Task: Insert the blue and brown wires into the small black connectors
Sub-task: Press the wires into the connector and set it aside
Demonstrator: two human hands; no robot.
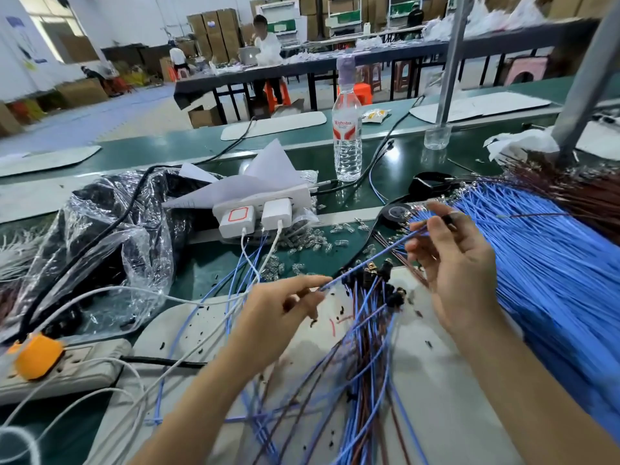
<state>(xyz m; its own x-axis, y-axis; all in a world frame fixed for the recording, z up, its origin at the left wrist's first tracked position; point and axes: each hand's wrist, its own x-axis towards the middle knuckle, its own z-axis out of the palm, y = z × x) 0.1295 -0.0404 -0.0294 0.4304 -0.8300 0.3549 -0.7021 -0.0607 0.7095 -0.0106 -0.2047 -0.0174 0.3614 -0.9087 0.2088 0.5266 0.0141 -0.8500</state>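
Left hand [285,307]: thumb and index fingers [312,281] pinch one blue wire [396,246] at its lower end. The other fingers are loosely curled under.

The wire's long axis runs diagonally, from the left pinch up and right to the right hand [459,273]. It is lifted off the surface [446,380] and looks taut. Its upper end meets the right thumb.

Right hand: palm toward camera, fingers [436,209] curled. Thumb and index seem to pinch a small black part [449,219], likely a connector. It's blurred, so I can't confirm that, or whether the wire tip is already in it.

Key relation: the black part sits right at the wire's upper end, roughly in line with its axis. The right hand is the near one. I'd expect the left to feed the wire along its own axis while the right holds the part steady.

- Done pieces: a cluster of connectors [385,275] lies between the hands, with blue and brown leads trailing toward the camera.
- Stock: the blue bundle [543,270] is just right of the right hand, and the brown bundle [590,196] is beyond it.

Risk: the tip could buckle if it goes in off-axis.
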